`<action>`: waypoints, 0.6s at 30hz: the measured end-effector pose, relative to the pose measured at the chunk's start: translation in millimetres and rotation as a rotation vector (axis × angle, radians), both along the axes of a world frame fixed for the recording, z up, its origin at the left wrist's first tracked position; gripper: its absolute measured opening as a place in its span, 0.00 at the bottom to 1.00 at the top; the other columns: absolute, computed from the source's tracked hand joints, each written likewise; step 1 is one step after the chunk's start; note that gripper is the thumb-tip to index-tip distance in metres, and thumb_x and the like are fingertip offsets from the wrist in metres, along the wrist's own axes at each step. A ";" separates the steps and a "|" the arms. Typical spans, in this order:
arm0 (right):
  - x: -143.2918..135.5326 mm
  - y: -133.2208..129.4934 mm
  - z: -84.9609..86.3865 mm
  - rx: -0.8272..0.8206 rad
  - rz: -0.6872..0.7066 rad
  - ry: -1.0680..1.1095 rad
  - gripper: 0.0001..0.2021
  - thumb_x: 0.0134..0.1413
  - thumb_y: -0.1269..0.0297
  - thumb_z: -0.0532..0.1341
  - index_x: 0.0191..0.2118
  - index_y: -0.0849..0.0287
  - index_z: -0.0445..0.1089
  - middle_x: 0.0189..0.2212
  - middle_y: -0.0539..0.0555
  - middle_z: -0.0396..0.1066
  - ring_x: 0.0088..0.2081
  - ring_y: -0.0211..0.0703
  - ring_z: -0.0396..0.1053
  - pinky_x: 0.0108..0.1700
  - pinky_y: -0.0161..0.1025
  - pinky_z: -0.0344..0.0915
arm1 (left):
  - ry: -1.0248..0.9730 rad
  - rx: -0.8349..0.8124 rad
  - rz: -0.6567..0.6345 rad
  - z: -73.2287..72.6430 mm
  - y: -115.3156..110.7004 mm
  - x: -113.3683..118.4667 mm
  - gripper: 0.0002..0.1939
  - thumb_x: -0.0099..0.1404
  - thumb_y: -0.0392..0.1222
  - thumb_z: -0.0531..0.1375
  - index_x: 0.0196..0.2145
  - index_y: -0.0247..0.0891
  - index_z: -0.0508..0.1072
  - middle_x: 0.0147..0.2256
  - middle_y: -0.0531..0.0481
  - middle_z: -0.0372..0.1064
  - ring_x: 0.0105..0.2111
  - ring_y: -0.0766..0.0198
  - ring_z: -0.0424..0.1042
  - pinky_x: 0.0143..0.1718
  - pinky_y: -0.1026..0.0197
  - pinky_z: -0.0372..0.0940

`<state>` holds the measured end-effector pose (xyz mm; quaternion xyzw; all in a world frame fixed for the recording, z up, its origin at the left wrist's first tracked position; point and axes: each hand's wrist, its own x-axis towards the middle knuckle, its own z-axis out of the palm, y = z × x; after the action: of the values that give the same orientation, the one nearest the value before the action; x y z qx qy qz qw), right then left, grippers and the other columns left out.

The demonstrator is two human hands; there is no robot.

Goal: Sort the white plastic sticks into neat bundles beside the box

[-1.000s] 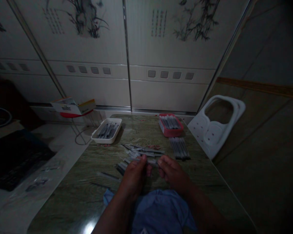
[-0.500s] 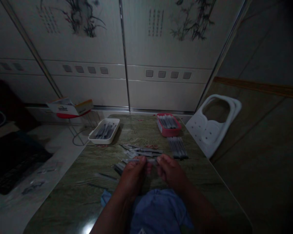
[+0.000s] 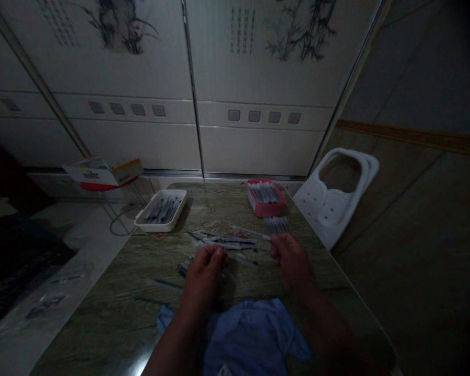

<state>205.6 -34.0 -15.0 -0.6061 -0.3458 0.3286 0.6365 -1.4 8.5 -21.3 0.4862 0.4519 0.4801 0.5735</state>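
Note:
My right hand (image 3: 292, 263) is closed on one end of a slim pale pen (image 3: 253, 232), which points left over the table. Thumb and fingers of my left hand (image 3: 202, 269) are pinched together; what they hold, if anything, I cannot make out. Between and beyond my hands lies a loose pile of pens (image 3: 227, 240), mostly clear or grey with some dark parts. More dark pens lie partly hidden behind my left hand. Just past my right hand, a neat row of pens (image 3: 277, 225) lies side by side.
A white tray (image 3: 156, 227) with pens stands at the back left of the table, a pink box (image 3: 268, 210) full of pens at the back right. Blue cloth (image 3: 246, 334) lies near my body. A white folding chair (image 3: 332, 203) leans beyond the right edge.
My hands have drawn apart from a shared grip on one pen. The right has moved right with a pen, the left slightly left. The view has shifted a little.

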 end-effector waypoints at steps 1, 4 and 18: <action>2.2 0.2 -0.5 0.002 -0.010 -0.024 0.16 0.58 0.48 0.60 0.28 0.55 0.64 0.22 0.45 0.62 0.24 0.37 0.56 0.27 0.35 0.54 | 0.089 0.074 0.001 -0.6 -0.8 0.3 0.15 0.63 0.54 0.63 0.39 0.40 0.77 0.35 0.48 0.75 0.37 0.58 0.72 0.41 0.59 0.63; 8.1 -0.3 2.4 -0.003 -0.042 -0.130 0.16 0.58 0.50 0.59 0.26 0.55 0.63 0.21 0.45 0.58 0.25 0.38 0.56 0.28 0.36 0.54 | 0.422 0.403 -0.041 -3.6 -4.1 2.2 0.12 0.67 0.48 0.60 0.44 0.43 0.78 0.43 0.45 0.76 0.46 0.53 0.71 0.50 0.53 0.62; 39.0 -7.0 7.7 -0.149 -0.045 -0.617 0.17 0.57 0.58 0.57 0.20 0.55 0.58 0.18 0.45 0.56 0.25 0.38 0.57 0.29 0.37 0.48 | 1.042 0.762 -0.242 -15.9 -14.3 14.1 0.25 0.69 0.38 0.53 0.63 0.38 0.62 0.60 0.41 0.68 0.67 0.42 0.51 0.63 0.36 0.48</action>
<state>244.7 -41.0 -7.3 -0.7296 -0.4841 0.1393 0.4625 12.7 -5.8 -37.2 0.8716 0.4108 0.2404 0.1173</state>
